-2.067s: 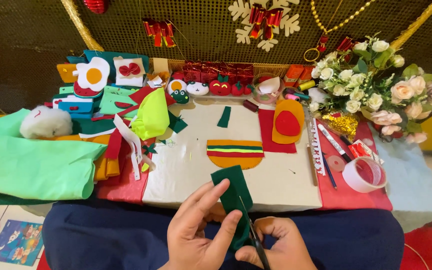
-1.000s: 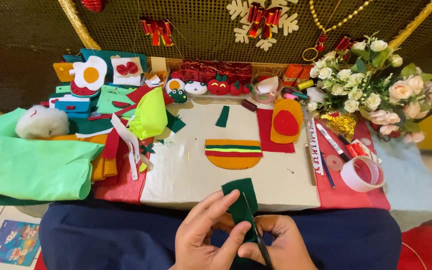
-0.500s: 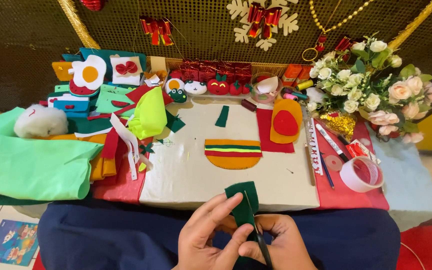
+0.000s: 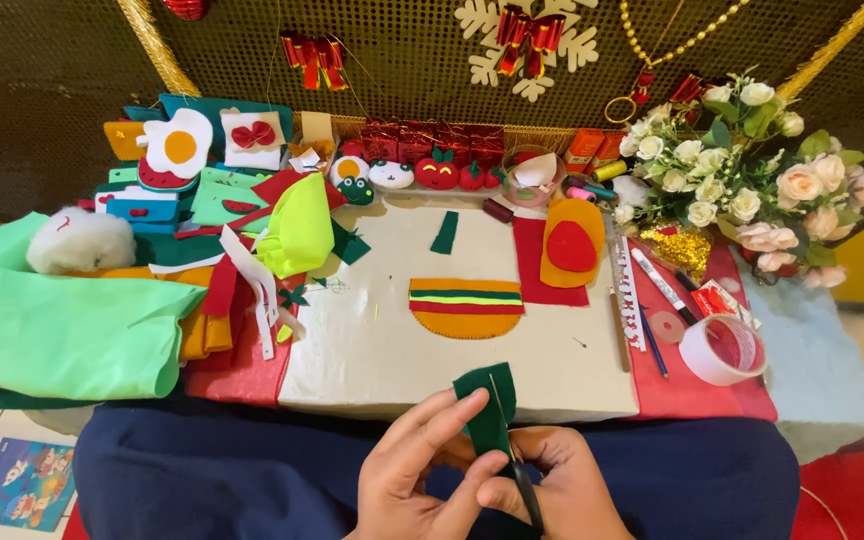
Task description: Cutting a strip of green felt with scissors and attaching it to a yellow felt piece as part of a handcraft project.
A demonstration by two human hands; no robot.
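On the worktop [image 4: 372, 350], just beyond the hands, lies a striped half-round felt piece [image 4: 465, 307]. Nearer than it, at the worktop's front edge, the left hand [image 4: 414, 480] pinches a dark green felt scrap [image 4: 487, 410] between its fingers. The right hand [image 4: 562, 490] grips scissors [image 4: 512, 455], their blades across that scrap.

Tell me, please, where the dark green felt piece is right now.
In the head view, the dark green felt piece sits low at centre, pinched between both hands, just below the striped felt burger.
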